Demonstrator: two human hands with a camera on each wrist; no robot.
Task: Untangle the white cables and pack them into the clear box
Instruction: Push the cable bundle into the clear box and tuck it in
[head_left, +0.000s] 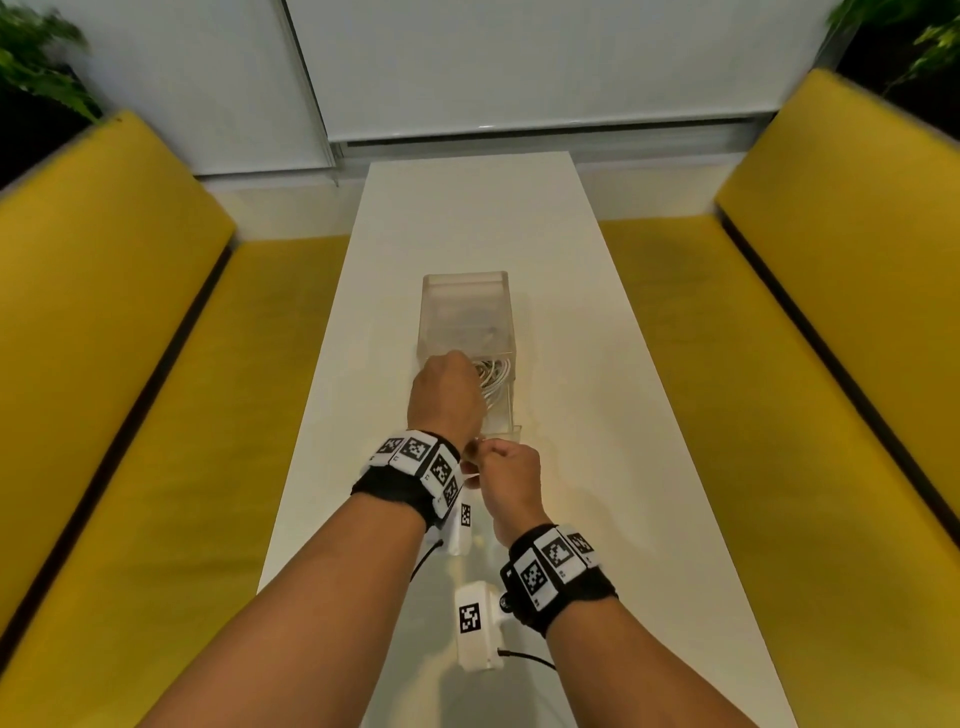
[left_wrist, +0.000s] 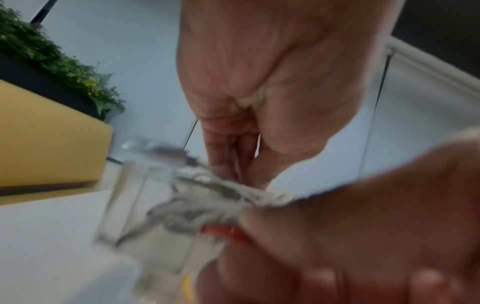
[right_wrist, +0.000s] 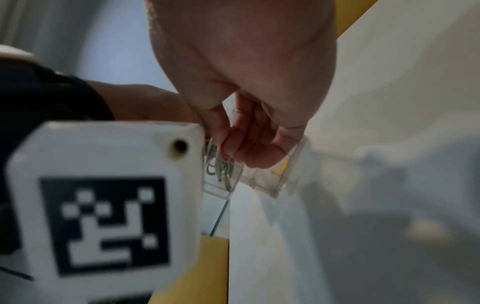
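Hands: left (head_left: 445, 397) gripping cables (head_left: 491, 375), right (head_left: 511, 475) pinching

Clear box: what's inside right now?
Coiled white cables lie in the clear box at its near end. The left hand covers part of the coil, so the rest is hidden; the far end looks hazy.

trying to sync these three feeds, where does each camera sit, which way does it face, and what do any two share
Head: worn on the head, looks forward and down the white table at the clear box; both forearms, left hand and right hand show.
Left wrist: looks along the left hand's fingers to blurred white cables.
Right wrist: looks along the right hand's fingers on the box.
Shared: both wrist views show cables in the box and something red.
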